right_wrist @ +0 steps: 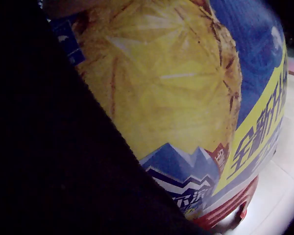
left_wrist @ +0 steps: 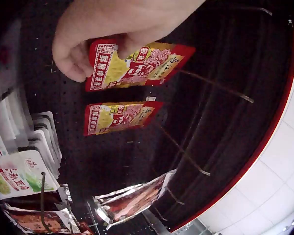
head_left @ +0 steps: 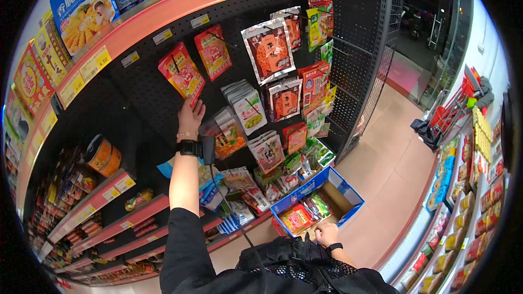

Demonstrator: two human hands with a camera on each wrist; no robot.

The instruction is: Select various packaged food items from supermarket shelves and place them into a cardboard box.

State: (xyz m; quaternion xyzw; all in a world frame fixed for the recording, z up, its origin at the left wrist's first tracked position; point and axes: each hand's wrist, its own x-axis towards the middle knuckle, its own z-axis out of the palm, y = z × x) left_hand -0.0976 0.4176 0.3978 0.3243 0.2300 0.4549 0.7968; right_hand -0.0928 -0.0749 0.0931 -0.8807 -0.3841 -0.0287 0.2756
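My left hand (head_left: 190, 115) pinches the lower end of a red and yellow packet (head_left: 181, 72) on a peg hook. In the left wrist view, the fingers (left_wrist: 74, 66) curl round the packet's edge. A matching packet (head_left: 213, 51) hangs on the neighbouring hook. Low at my front, my right hand (head_left: 327, 234) grips the near rim of a blue cardboard box (head_left: 348, 202). Inside lie red and green packets (head_left: 297, 218). Only the box's printed outer wall (right_wrist: 171, 83) and a dark sleeve (right_wrist: 63, 147) fill most of the right wrist view.
Silver pouches (head_left: 268, 51) and white packets (head_left: 246, 110) hang to the right on the black pegboard. An orange shelf edge (head_left: 163, 8) runs above my left hand. Something red (right_wrist: 235, 203) shows under the box. A tiled aisle (head_left: 376, 158) separates this rack from stocked shelves at right.
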